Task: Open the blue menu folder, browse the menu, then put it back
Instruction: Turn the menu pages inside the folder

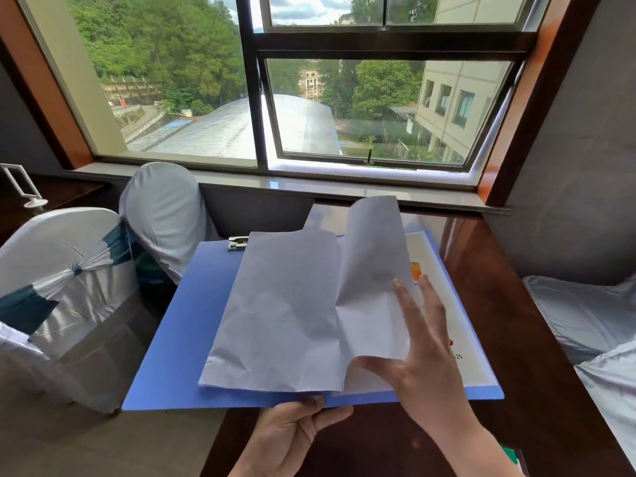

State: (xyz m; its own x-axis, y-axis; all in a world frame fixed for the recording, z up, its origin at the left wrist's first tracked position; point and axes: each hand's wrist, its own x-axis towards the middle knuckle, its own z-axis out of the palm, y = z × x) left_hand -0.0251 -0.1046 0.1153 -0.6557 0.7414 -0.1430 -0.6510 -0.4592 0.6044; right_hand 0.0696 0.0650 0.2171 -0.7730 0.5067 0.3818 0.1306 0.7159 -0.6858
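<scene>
Nearest to me, my left hand [292, 432] pinched the near edge of the blue menu folder [179, 339] at its spine, thumb on top, the other fingers hidden beneath. The folder lay open, its left cover jutting past the edge of the dark wooden table [516, 390] over the floor, towards two white-covered chairs [69, 287]. On that cover rested already turned pages [275, 321], creased, with blank backs up. At centre, one page [375, 270] stood curled mid-turn. To the right, my right hand [423, 356] was open, fingers spread and flat against that page, thumb tucked under its lower edge. Beneath it showed a printed menu sheet [444, 321] with an orange picture. Risk, as I judged it: the unsupported cover could tip off the table if the pinch slackened. A hurried sweep could crease or tear the thin page near the spine.
</scene>
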